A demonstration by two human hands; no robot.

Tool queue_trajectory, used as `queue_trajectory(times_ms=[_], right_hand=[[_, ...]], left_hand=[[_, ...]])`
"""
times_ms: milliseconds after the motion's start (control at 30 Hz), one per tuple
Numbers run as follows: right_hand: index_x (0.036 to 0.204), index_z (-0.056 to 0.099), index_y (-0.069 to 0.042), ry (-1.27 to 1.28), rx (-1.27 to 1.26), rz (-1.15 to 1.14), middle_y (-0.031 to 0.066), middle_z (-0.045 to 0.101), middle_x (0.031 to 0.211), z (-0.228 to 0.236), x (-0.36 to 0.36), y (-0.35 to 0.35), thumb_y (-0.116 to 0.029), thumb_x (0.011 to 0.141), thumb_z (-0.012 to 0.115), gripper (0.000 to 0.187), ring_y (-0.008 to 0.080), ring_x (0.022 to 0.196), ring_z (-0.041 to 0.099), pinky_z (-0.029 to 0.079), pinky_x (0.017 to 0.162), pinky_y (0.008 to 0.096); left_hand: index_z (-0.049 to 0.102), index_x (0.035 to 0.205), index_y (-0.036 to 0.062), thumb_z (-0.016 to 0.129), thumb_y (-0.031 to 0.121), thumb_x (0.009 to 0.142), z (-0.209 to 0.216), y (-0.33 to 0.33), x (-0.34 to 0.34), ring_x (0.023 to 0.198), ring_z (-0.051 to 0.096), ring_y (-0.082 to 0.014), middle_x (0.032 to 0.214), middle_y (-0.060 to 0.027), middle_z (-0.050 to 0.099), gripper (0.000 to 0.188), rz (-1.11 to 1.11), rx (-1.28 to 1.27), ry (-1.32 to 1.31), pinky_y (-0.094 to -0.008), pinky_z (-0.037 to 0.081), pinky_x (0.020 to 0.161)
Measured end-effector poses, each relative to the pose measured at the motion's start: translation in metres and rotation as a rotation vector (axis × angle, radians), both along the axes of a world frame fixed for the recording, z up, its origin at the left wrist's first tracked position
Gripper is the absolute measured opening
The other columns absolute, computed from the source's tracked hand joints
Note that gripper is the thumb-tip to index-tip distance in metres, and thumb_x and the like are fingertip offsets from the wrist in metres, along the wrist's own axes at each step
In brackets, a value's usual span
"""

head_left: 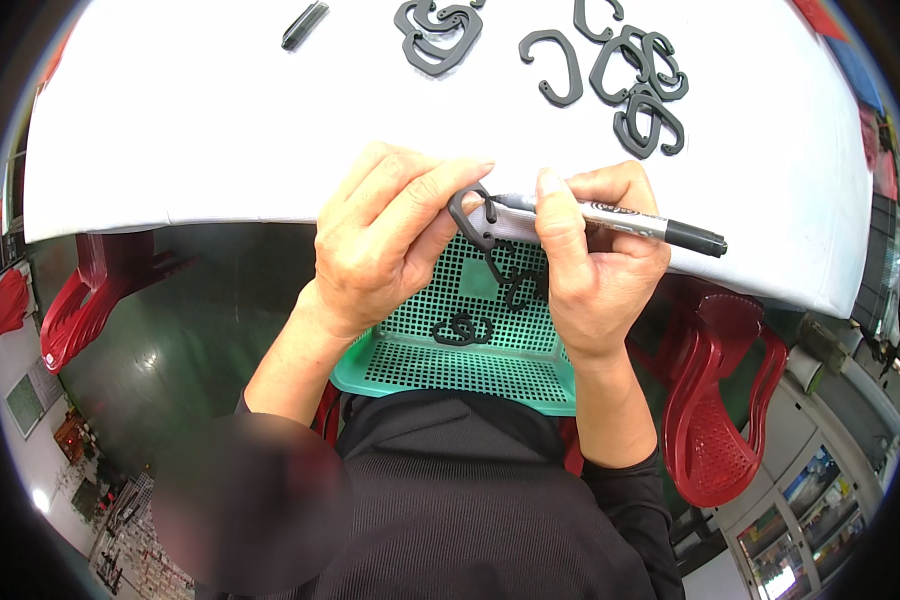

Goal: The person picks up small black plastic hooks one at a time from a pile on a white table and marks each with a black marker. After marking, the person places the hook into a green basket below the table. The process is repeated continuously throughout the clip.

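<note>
My left hand (380, 240) pinches a black carabiner frame (458, 212), an open hook shape without a visible gate, just past the table's near edge. My right hand (600, 255) grips a marker pen (620, 215) with a pale printed barrel and a black rear end. Its tip points left and meets or nearly meets the frame's upper end; contact cannot be made out. Below both hands, a green perforated plastic basket (355, 372) sits in front of my torso, holding several black carabiner frames (462, 330). The right hand partly covers the basket's far right side.
On the white-covered table (190, 150) lie one cluster of black hooks (438, 58) at the back middle and another group (630, 75) at the back right. A small black pen cap (304, 25) rests far left. Red plastic chairs (715, 400) stand on both sides.
</note>
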State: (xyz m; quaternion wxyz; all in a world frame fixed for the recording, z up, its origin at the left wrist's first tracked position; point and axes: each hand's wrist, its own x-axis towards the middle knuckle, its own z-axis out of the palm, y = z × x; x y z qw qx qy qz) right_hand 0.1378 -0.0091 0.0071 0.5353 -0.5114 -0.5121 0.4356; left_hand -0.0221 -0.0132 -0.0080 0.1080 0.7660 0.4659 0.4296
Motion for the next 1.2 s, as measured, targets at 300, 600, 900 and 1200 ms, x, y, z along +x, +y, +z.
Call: queue_trajectory(times_ms=[300, 600, 900, 1200], right_hand=[[0.089, 0.051, -0.001, 0.15, 0.17, -0.173, 0.0053, 0.055, 0.067, -0.005, 0.004, 0.0, -0.013, 0.093, 0.055, 0.013, 0.0074, 0.053, 0.049, 0.034, 0.047, 0.0187], [0.097, 0.065, -0.008, -0.688, 0.547, -0.02, 0.0056, 0.065, 0.08, -0.009, 0.019, 0.046, 0.0, 0.07, 0.069, 0.028, 0.0238, 0.078, 0.057, 0.044, 0.067, 0.0339], [0.093, 0.063, -0.005, -0.578, 0.423, 0.027, 0.0054, 0.065, 0.082, -0.01, 0.013, 0.048, 0.002, 0.073, 0.066, 0.022, 0.0201, 0.077, 0.057, 0.045, 0.069, 0.0309], [0.098, 0.057, -0.004, 0.073, -0.086, 0.232, 0.003, 0.065, 0.085, 0.023, 0.016, 0.016, 0.001, 0.08, 0.066, 0.02, 0.008, 0.075, 0.054, 0.042, 0.069, 0.0217]], left_hand=[[0.068, 0.097, 0.0008, 0.069, -0.003, 0.067, 0.003, -0.002, -0.002, 0.069, 0.059, -0.0207, 0.078, -0.0083, 0.063, 0.031, -0.053, -0.011, -0.004, -0.0302, 0.047, 0.061], [0.069, 0.097, 0.0037, 0.063, -0.006, 0.055, 0.018, -0.011, -0.001, 0.072, 0.059, -0.0204, 0.083, -0.0061, 0.062, 0.044, -0.281, -0.01, 0.141, -0.0314, 0.048, 0.064], [0.063, 0.109, 0.0006, 0.057, -0.01, 0.079, 0.022, 0.002, 0.003, 0.08, 0.062, -0.0175, 0.098, -0.0121, 0.065, 0.032, 0.112, -0.267, -0.217, -0.0285, 0.051, 0.068], [0.057, 0.121, -0.0015, 0.056, 0.007, 0.092, 0.026, 0.024, 0.013, 0.084, 0.058, -0.0093, 0.108, -0.0111, 0.063, 0.03, -0.128, -0.729, -0.972, -0.0209, 0.049, 0.072]])
